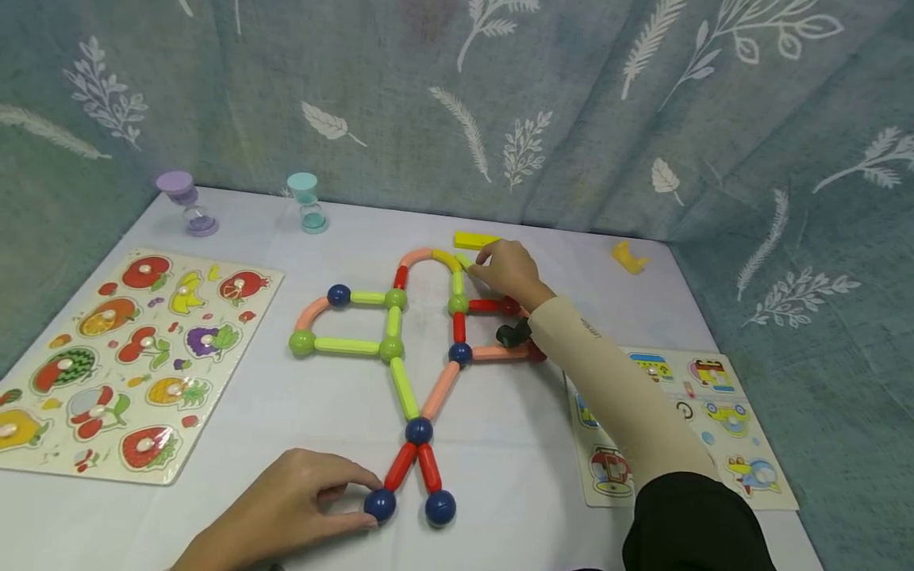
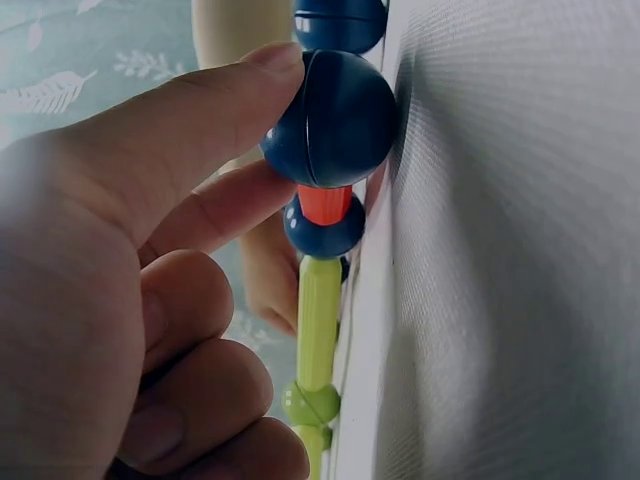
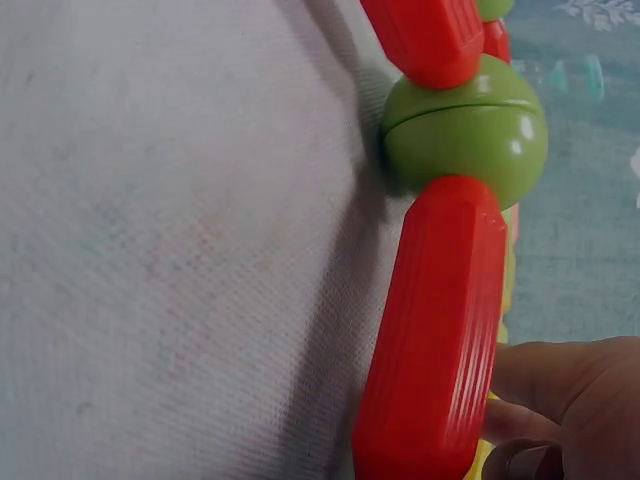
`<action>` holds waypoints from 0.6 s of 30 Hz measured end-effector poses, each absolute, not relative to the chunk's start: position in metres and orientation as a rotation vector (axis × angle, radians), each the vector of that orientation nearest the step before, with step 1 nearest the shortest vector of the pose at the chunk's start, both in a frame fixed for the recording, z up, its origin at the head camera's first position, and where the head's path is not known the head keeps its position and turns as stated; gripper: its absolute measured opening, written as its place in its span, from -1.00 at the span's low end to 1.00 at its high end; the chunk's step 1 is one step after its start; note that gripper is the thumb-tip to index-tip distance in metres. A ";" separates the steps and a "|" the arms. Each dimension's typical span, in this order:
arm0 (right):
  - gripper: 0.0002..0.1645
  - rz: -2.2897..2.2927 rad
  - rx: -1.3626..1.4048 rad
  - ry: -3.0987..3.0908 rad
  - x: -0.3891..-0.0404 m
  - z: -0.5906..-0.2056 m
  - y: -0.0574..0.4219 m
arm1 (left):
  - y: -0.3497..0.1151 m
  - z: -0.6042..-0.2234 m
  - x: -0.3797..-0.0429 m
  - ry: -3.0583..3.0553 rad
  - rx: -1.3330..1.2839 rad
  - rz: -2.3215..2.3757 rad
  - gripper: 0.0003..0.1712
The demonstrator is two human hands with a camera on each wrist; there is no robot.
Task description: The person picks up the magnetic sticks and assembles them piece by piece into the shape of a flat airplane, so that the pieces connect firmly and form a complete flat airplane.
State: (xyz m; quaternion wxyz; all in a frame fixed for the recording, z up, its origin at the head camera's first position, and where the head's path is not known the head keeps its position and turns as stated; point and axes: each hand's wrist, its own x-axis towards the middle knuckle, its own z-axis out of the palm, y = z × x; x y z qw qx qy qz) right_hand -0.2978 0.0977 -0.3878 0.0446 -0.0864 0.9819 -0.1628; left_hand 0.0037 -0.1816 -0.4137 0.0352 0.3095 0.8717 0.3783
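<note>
A figure of magnetic rods and balls lies on the white table. In the head view my left hand [image 1: 296, 503] pinches the lower-left blue ball [image 1: 380, 504] between thumb and forefinger; the left wrist view shows this blue ball [image 2: 335, 120] up close. A red rod [image 1: 401, 466] joins it to the figure. At the figure's top, my right hand [image 1: 510, 271] pinches a short lime-green rod [image 1: 465, 261] by the curved yellow rod [image 1: 447, 259]. In the right wrist view the right hand's fingers [image 3: 545, 375] show behind a large red rod [image 3: 432, 340].
A fruit puzzle board [image 1: 153, 357] lies on the left, and a vehicle puzzle board [image 1: 743, 468] sits under the right forearm. Purple [image 1: 201, 222] and teal [image 1: 312, 218] sand timers stand at the back. A yellow block [image 1: 474, 239] and a yellow crown-shaped piece [image 1: 628, 258] lie behind.
</note>
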 end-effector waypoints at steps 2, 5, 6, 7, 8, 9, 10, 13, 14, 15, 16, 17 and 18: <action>-0.66 -0.495 -0.272 3.001 -0.299 -0.389 0.099 | -0.181 -0.414 0.004 2.679 0.954 1.167 -0.70; -0.69 -0.501 -0.276 3.010 -0.298 -0.389 0.103 | -0.180 -0.415 0.003 2.687 0.962 1.176 -0.70; -0.71 -0.498 -0.278 3.018 -0.297 -0.388 0.105 | -0.179 -0.415 0.003 2.686 0.962 1.179 -0.70; -0.72 -0.497 -0.278 3.027 -0.295 -0.387 0.108 | -0.179 -0.415 0.003 2.683 0.960 1.182 -0.70; -0.73 -0.497 -0.279 3.034 -0.292 -0.385 0.110 | -0.178 -0.415 0.003 2.683 0.959 1.181 -0.70; -0.72 -0.506 -0.284 3.041 -0.289 -0.383 0.113 | -0.178 -0.415 0.002 2.681 0.953 1.178 -0.69; -0.73 -0.516 -0.295 3.055 -0.286 -0.381 0.116 | -0.177 -0.414 0.002 2.679 0.947 1.174 -0.69; -0.73 -0.587 -0.352 3.105 -0.270 -0.373 0.125 | -0.177 -0.414 0.002 2.672 0.926 1.156 -0.69; -0.73 -0.631 -0.381 3.115 -0.263 -0.370 0.127 | -0.176 -0.414 0.002 2.674 0.921 1.150 -0.69; -0.74 -0.676 -0.415 3.128 -0.255 -0.367 0.129 | -0.176 -0.414 0.001 2.673 0.910 1.143 -0.69; -0.75 -0.724 -0.454 3.135 -0.246 -0.363 0.131 | -0.176 -0.413 0.001 2.675 0.905 1.139 -0.69; -0.76 -0.780 -0.504 3.129 -0.236 -0.361 0.132 | -0.175 -0.413 0.002 2.678 0.899 1.134 -0.69; -0.77 -0.837 -0.548 3.114 -0.224 -0.358 0.132 | -0.175 -0.413 0.002 2.678 0.891 1.129 -0.69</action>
